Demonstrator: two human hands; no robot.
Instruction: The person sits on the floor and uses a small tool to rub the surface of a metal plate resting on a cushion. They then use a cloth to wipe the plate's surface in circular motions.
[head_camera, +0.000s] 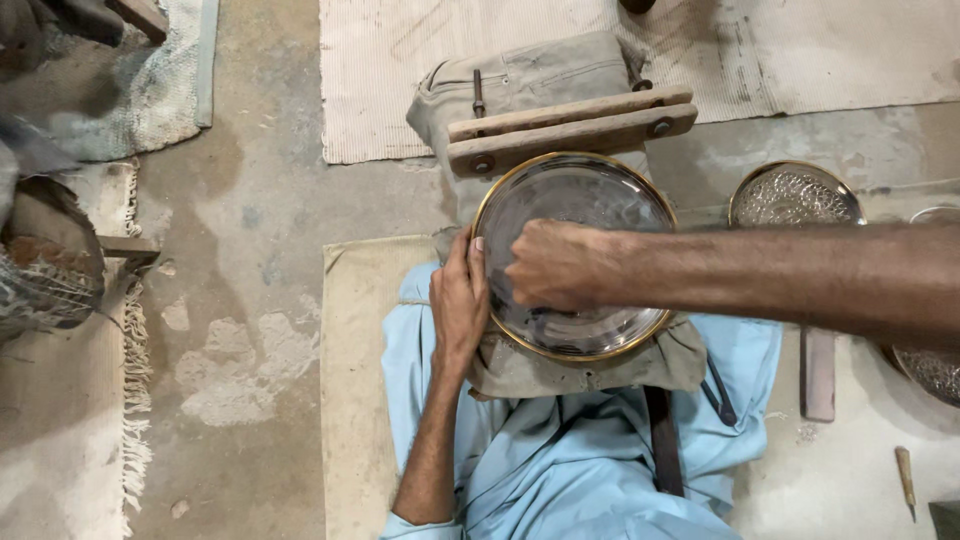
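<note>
Head view: a round metal plate (575, 255) under work on a cloth-padded rest.

The left hand (458, 300) grips the plate's left rim; the right hand (558, 265) is closed at its centre (tool hidden). The plate looks mostly plain; right of it sits a patterned plate (795, 195).

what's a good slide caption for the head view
Left hand steadies the rim of a brass-edged round metal plate on a cloth pad while the right hand presses on its surface.

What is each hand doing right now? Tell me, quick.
Left hand: fingers curled over the rim of the round metal plate, gripping it.
Right hand: closed in a fist on the plate's face; what it holds cannot be told.
</note>
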